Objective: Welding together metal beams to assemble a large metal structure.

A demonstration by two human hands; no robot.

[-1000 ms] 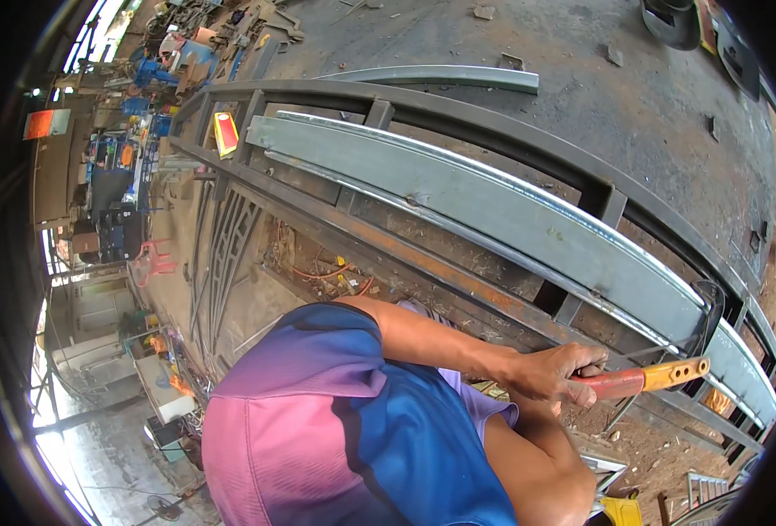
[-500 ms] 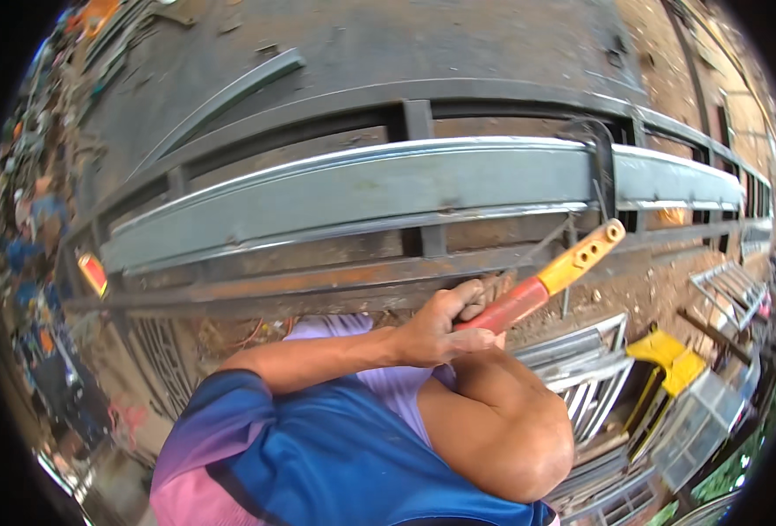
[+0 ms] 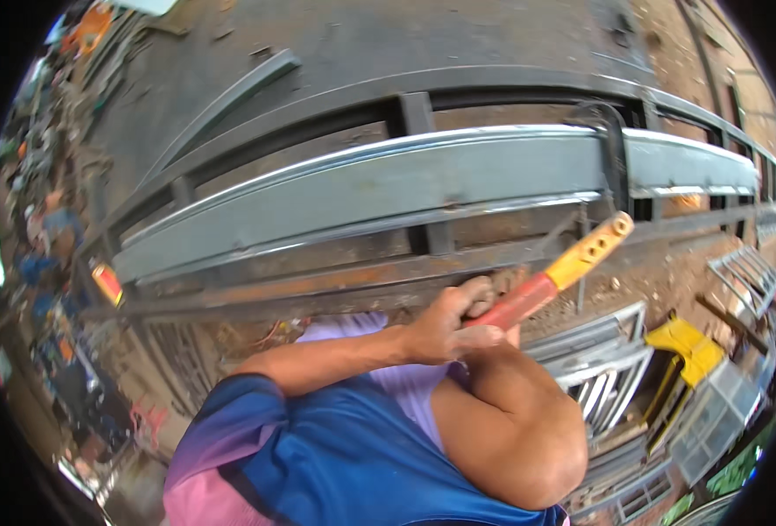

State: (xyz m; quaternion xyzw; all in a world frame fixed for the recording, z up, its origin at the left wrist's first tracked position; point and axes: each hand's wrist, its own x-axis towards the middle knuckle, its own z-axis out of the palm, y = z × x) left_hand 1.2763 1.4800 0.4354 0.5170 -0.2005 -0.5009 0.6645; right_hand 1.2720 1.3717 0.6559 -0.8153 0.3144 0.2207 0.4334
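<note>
Head view looks down over a blue, purple and pink shirt (image 3: 335, 456) onto a large grey welded steel frame (image 3: 361, 188) with a broad flat rail running across it and dark openings between its crossbars. Both forearms come up from the lower edge and meet near the middle of the picture. The left hand (image 3: 445, 329) is wrapped tightly around the red lower part of a red-and-yellow handled tool (image 3: 550, 280), its fingers curled fully over the grip with the thumb underneath. The right hand (image 3: 502, 337) lies just behind and under the left one, mostly hidden by it and by the bent right forearm; it touches the same handle, but how far its fingers close cannot be told. The tool's handle slants up to the right, and its yellow end, pierced by small holes, sits over the rusty lower bar of the frame, just below the grey rail. The tool's working end is hidden behind the hands.

To the right, near the hands, lie grey metal grilles (image 3: 598, 359) with parallel slats and a yellow metal box-like piece (image 3: 681, 346). At the left end of the frame sits a small red and yellow object (image 3: 107, 282).
</note>
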